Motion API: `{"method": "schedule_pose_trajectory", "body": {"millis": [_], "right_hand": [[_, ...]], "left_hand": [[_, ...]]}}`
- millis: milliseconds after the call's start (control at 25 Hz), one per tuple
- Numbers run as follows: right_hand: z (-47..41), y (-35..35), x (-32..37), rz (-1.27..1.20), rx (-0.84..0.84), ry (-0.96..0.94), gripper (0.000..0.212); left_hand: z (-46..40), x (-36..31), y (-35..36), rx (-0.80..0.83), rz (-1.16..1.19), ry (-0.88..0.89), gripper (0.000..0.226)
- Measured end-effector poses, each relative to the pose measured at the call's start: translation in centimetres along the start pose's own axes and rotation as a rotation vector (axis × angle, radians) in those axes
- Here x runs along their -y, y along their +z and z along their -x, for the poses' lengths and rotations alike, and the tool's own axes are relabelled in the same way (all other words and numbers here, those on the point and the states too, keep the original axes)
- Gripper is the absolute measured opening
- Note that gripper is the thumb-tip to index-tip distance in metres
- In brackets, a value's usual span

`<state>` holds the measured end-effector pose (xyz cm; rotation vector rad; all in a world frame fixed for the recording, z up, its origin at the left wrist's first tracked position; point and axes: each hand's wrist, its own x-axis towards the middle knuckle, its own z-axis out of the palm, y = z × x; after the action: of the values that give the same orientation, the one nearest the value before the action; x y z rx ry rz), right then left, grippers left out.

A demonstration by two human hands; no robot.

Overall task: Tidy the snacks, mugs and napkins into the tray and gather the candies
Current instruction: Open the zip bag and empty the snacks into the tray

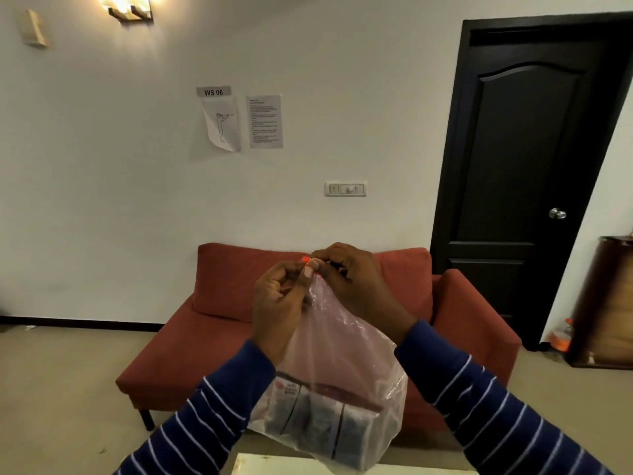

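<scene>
Bag (346, 365) before sofa (233, 286)

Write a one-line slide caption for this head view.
Both hands, left and right, pinch the gathered neck of a translucent pink plastic bag holding snack packets, before a red sofa.

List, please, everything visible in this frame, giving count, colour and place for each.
plastic bag: 1, clear pinkish, held up at centre, packets inside
sofa: 1, red, against the wall
door: 1, black, right
papers: 3, white, on the wall
switch panel: 1, white, wall
bottle: 1, orange, floor by door
wall lamp: 1, lit, top left
left hand: pinches bag top
right hand: pinches bag top
</scene>
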<state>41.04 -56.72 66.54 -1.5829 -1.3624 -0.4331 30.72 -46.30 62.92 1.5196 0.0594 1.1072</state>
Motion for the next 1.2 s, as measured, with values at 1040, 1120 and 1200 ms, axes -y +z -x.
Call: {"method": "schedule_pose_trajectory", "body": {"millis": [1040,1120,1200], "right_hand": [[3.9,-7.8,-5.9,0.241,0.104,0.125,0.011],[3.8,-8.0,-6.1,0.23,0.1,0.177,0.009],[3.4,-8.0,-5.8,0.19,0.102,0.203,0.014]], "left_hand": [[-6.0,-0.3,-3.1,-0.329,-0.04,-0.031,0.012],[-5.3,-0.1,-2.5,-0.259,0.008,-0.041,0.012],[-4.9,-0.1,-2.1,-0.205,0.02,-0.03,0.013]]}}
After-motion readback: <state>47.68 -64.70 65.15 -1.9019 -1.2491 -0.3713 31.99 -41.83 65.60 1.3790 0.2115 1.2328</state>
